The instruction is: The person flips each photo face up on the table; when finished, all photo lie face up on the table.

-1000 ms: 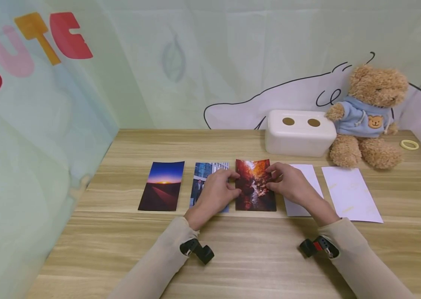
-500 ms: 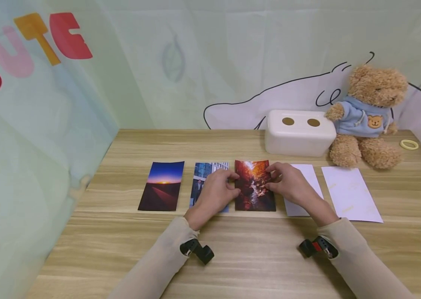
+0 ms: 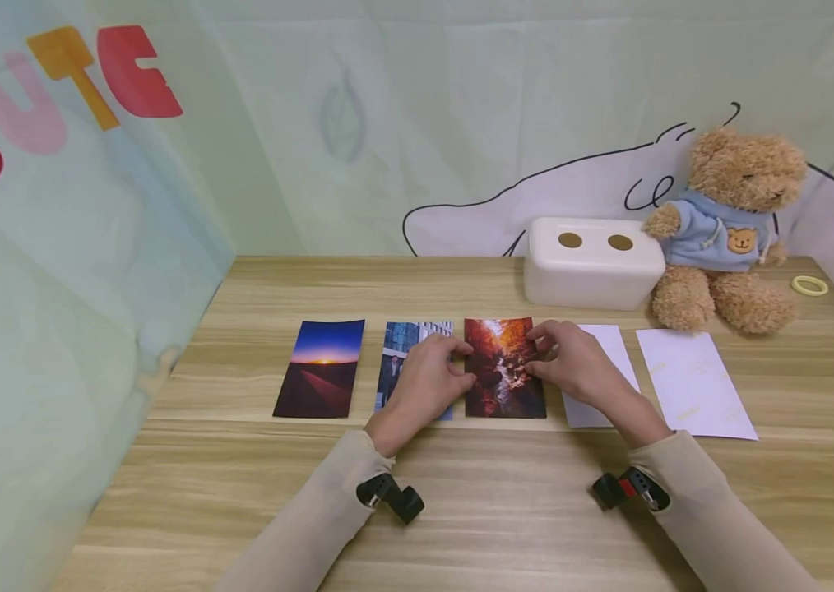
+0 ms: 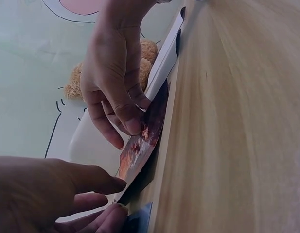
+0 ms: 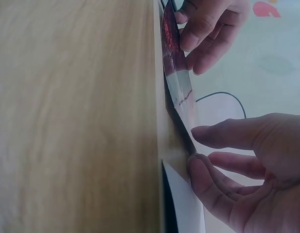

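Note:
A glossy photo of a stream among red autumn trees (image 3: 500,390) lies between my hands, slightly bowed in the wrist views. My left hand (image 3: 423,380) pinches its left edge between thumb and fingertips. At the opposite edge, my right hand (image 3: 578,360) holds it the same way, with a fingertip at the underside in the right wrist view. Partly hidden under my left forearm and hand is a photo of a person before a glass building (image 3: 391,372). A white card (image 3: 589,413) sits partly behind my right hand.
A sunset photo (image 3: 322,370) lies at the left of the row, and another white card (image 3: 697,386) at the right. Behind them stand a white box with two round holes (image 3: 595,275) and a teddy bear (image 3: 728,234). A yellow ring (image 3: 809,286) rests near the right edge.
The autumn photo has shifted very slightly toward me and to the left, its top edge settling a little. Both hands have stayed almost in place.

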A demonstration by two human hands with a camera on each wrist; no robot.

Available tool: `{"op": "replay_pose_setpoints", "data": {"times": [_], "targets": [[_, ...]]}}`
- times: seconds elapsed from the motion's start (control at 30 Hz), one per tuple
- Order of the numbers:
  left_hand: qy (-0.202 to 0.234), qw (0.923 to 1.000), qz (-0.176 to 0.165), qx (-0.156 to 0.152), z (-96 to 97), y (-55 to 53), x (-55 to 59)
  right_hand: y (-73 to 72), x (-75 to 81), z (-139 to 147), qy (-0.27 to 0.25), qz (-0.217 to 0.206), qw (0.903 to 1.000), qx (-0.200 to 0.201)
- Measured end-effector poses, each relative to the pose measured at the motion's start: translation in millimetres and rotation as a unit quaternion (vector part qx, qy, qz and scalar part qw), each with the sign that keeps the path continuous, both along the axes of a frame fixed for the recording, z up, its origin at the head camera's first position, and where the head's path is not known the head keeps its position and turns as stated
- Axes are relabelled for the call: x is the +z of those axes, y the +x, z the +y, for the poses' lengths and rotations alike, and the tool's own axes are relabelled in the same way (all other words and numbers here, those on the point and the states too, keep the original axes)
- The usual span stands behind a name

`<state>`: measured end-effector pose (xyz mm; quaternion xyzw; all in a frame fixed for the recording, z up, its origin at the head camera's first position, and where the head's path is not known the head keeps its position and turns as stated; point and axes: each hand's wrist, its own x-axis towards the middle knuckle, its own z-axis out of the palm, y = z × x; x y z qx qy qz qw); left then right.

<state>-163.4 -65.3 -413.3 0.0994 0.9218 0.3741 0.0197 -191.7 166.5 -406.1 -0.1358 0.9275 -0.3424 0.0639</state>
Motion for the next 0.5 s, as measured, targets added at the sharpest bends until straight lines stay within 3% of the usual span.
{"op": "replay_pose_setpoints", "data": {"times": [0.3, 0.5], "targets": [[0.02, 0.9996, 0.018, -0.003, 2.4, 1.7, 4.6, 0.7, 6.5, 4, -0.003, 0.014, 0.9999, -0.003], [0.046, 0.9985, 0.017, -0.024, 14.3, 6.3, 8.2, -0.6, 9.2, 11, -0.015, 0.018, 0.9997, -0.011]]}}
